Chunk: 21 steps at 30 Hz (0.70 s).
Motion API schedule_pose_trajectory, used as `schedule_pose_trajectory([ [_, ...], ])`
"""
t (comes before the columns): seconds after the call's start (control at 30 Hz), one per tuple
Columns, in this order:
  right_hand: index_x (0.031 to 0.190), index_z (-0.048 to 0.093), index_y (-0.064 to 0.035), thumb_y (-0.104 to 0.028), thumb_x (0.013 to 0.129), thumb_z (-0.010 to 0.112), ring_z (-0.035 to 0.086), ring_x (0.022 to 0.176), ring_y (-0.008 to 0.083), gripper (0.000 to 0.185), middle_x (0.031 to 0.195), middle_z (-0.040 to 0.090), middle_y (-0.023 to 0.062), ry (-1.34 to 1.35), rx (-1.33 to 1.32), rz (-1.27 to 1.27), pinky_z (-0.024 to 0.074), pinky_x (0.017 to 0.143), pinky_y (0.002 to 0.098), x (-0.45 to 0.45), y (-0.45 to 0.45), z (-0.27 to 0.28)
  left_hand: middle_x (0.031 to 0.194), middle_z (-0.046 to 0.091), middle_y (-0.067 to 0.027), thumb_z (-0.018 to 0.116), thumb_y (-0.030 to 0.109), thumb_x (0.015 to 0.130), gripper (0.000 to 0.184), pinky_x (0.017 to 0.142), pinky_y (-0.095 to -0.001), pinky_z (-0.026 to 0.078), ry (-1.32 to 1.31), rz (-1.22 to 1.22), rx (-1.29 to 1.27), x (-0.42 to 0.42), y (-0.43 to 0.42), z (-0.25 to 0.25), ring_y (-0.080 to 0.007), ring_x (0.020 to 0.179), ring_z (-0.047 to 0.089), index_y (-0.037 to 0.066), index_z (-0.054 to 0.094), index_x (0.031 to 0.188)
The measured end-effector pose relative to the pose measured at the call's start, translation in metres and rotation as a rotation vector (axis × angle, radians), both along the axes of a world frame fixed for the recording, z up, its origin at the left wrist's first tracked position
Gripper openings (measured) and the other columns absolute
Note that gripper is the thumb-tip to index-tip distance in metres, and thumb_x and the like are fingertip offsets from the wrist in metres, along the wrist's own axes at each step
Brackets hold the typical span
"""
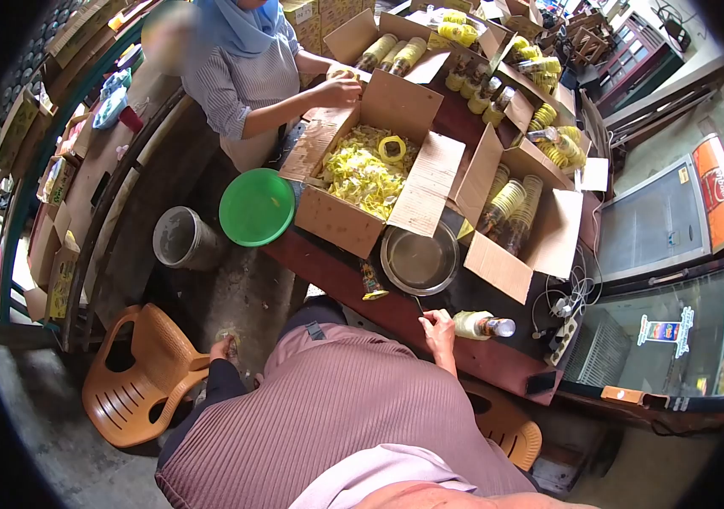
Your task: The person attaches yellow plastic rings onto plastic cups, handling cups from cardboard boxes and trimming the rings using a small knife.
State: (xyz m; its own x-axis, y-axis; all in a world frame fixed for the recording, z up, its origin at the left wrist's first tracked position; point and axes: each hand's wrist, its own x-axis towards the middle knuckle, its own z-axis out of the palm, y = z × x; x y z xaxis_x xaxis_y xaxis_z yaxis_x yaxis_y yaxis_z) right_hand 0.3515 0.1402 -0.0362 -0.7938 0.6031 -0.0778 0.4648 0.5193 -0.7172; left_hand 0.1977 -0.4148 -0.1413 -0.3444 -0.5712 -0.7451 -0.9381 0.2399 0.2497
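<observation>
My right hand (pixel 439 332) is at the front edge of the dark table (pixel 336 265). Its fingers are closed around a thin stick-like thing (pixel 419 303) that points toward a metal basin (pixel 420 260). Just right of the hand lies a bottle-like thing (pixel 482 326) with a pale yellow wrapped body and clear end. A small dark piece with a yellow rim (pixel 371 281) lies left of the basin. Behind the basin, an open cardboard box (pixel 341 225) holds many yellow strips (pixel 362 174) and a yellow ring (pixel 392 149). My left hand is out of view.
Across the table a co-worker (pixel 247 85) handles something over the box. More boxes (pixel 498 263) with yellow-wrapped stacks stand at right. A green basin (pixel 256 207), grey bucket (pixel 184 239) and orange chair (pixel 146 377) are at left. Cables (pixel 578 293) and a glass-topped freezer (pixel 659 331) lie right.
</observation>
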Motion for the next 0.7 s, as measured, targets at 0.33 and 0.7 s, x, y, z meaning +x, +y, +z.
schedule_pose_trajectory([
  [0.33, 0.084, 0.069, -0.0011, -0.010, 0.074, 0.073, 0.064, 0.073, 0.0257, 0.015, 0.082, 0.063, 0.0124, 0.059, 0.012, -0.028, 0.0504, 0.066, 0.0354, -0.050, -0.023, 0.015, 0.107, 0.063, -0.0154, 0.073, 0.043, 0.077, 0.062, 0.085, -0.0377, 0.047, 0.853, -0.392, -0.178, -0.196, 0.022, 0.084, -0.0265, 0.100, 0.062, 0.001, 0.052, 0.118],
  [0.7, 0.089, 0.067, -0.0019, -0.003, 0.076, 0.069, 0.060, 0.069, 0.0216, 0.013, 0.081, 0.057, 0.0099, 0.272, -0.061, 0.005, 0.0492, 0.064, 0.0313, -0.160, -0.066, 0.091, 0.098, 0.065, -0.0160, 0.077, 0.019, 0.069, 0.060, 0.076, -0.0419, 0.053, 1.211, -1.144, 0.534, -0.243, 0.257, 0.211, -0.0334, 0.089, 0.066, 0.007, 0.043, 0.117],
])
